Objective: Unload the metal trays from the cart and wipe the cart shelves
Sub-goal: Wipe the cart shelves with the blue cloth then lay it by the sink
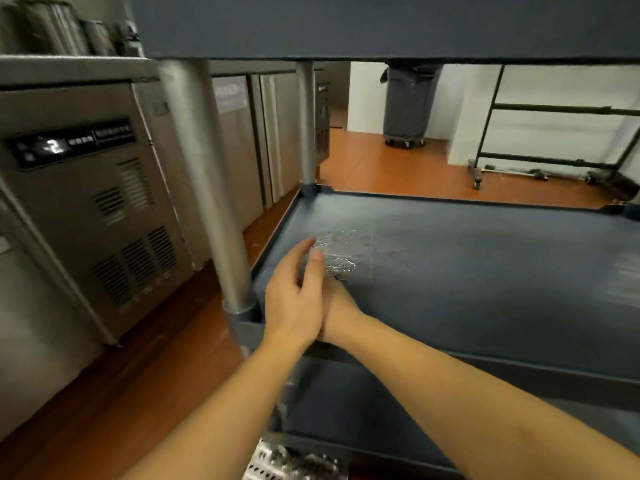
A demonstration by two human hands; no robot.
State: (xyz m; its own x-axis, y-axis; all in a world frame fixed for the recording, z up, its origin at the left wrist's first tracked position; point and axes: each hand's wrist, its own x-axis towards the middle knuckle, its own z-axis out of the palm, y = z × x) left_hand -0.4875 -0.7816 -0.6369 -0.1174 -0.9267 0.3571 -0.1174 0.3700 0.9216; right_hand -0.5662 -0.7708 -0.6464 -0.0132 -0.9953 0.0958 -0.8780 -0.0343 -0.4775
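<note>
Two grips by the shiny patch [341, 252] on the cart shelf [457, 268]: left hand [294, 303] apart, right hand [342, 306] unclear.

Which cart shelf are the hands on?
The middle shelf: left hand and right hand reach onto it by a shiny patch; the top shelf is overhead, the bottom shelf below the arms.

We see the cart's dark middle shelf [467, 271], rimmed all round. On it, near the left front corner, is one shiny crinkled patch [341, 258]. Film or wet streaks, can't tell.
</note>
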